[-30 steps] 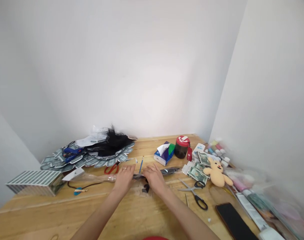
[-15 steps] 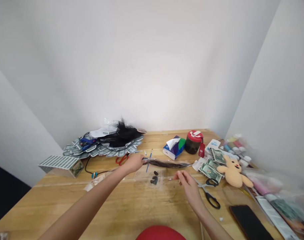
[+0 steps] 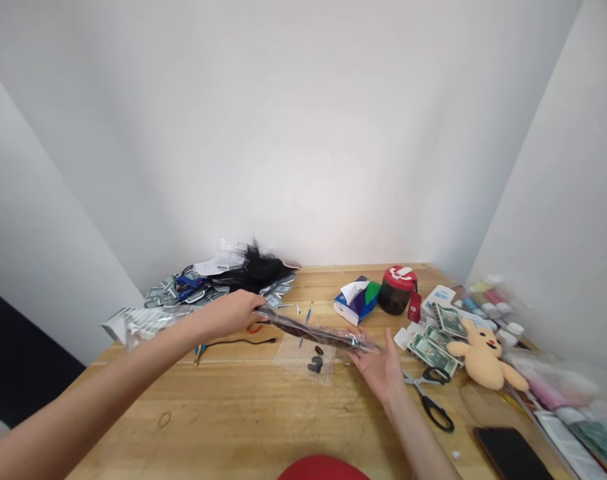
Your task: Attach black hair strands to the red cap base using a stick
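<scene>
- Both hands are on it now: a long, dark, hair-like bundle in a clear sleeve, raised off the table and slanting down from left to right.
- Left hand has it, fingers closed around the bundle toward its left end.
- Right hand is at the other end, palm upturned and fingers spread; the sleeve's tip seems to lie against it, with no firm grip showing.
- The step in hand, as I read it: handling the sleeved bundle and steadying its length between the two hands.
- What the next move calls for, I'd judge: a surer right-hand hold on that slippery tip, keeping clear of the scissors just beside the right wrist.
- Underneath, small black pieces sit with a flat clear bag; inside it or on top, I can't tell.
- Glare on the plastic hides where the sleeve ends, and whether it's open.
- Over on the left, clear plastic runs behind the left forearm and across the striped box; whether it's the same sleeve is hard to say.
- A red-orange handle is mostly covered by the left hand and bundle.
- At the near edge, a red rounded thing and the phone are cut off.
</scene>
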Demonstrator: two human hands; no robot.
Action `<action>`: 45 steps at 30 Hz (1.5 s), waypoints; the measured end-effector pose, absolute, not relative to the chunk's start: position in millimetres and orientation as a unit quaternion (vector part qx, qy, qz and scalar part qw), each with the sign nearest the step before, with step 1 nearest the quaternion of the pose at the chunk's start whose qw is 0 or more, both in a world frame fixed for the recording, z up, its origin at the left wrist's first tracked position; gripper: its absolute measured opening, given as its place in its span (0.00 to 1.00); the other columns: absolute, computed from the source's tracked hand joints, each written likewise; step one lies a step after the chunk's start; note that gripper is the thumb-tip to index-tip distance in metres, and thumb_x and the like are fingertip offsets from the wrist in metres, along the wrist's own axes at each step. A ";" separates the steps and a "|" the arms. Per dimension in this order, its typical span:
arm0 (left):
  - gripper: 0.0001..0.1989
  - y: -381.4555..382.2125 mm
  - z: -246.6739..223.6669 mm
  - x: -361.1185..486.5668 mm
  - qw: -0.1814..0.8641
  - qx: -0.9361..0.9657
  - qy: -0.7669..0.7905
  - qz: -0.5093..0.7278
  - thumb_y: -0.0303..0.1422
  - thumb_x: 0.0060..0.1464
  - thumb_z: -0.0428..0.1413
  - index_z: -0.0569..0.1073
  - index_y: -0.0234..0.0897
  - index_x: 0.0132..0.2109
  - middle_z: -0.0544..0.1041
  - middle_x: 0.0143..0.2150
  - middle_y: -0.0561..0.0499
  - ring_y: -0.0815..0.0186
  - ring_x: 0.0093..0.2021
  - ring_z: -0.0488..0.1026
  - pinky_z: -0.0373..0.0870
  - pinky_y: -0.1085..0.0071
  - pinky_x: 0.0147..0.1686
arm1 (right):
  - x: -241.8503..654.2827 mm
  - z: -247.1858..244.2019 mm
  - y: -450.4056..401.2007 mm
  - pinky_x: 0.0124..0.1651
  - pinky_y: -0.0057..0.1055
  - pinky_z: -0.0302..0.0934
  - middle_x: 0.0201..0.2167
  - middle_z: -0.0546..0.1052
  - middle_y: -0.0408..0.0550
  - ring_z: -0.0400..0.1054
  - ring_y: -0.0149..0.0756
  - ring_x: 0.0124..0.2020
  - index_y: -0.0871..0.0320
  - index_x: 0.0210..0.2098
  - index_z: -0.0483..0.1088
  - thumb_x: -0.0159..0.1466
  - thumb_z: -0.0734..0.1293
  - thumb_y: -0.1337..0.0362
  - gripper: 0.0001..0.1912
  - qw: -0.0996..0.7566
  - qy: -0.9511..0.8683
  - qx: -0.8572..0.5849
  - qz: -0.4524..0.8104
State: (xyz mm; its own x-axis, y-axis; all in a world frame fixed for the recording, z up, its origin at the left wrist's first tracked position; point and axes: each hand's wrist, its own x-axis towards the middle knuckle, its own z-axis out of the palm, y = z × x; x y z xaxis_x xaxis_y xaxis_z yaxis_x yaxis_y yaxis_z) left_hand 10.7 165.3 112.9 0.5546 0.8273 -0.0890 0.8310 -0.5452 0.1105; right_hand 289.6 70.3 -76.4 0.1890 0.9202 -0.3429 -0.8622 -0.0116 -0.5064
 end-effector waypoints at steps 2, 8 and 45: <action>0.10 164.1 126.8 2.6 0.044 0.880 0.472 -0.036 0.37 0.62 0.54 0.73 0.33 0.43 0.76 0.39 0.49 0.65 0.36 0.75 0.74 0.64 0.37 | 285.8 -74.1 66.6 0.46 0.45 0.68 0.51 0.72 0.52 0.71 0.42 0.46 0.59 0.52 0.67 0.67 0.65 0.59 0.17 0.682 -0.054 -0.304 0.663; 0.10 153.2 176.1 22.1 -0.037 0.897 0.439 -0.020 0.35 0.62 0.51 0.75 0.41 0.43 0.79 0.39 0.50 0.60 0.39 0.75 0.68 0.66 0.37 | 258.8 -83.4 75.7 0.45 0.43 0.68 0.49 0.73 0.51 0.72 0.41 0.45 0.60 0.51 0.68 0.67 0.65 0.59 0.15 0.622 -0.075 -0.308 0.716; 0.18 141.0 162.6 -92.2 -0.069 0.689 0.674 0.257 0.41 0.64 0.43 0.74 0.38 0.46 0.75 0.29 0.51 0.62 0.30 0.71 0.64 0.70 0.30 | 293.3 -36.6 62.4 0.53 0.49 0.62 0.49 0.74 0.50 0.69 0.44 0.50 0.59 0.46 0.71 0.66 0.66 0.60 0.12 0.297 -0.560 -0.709 0.309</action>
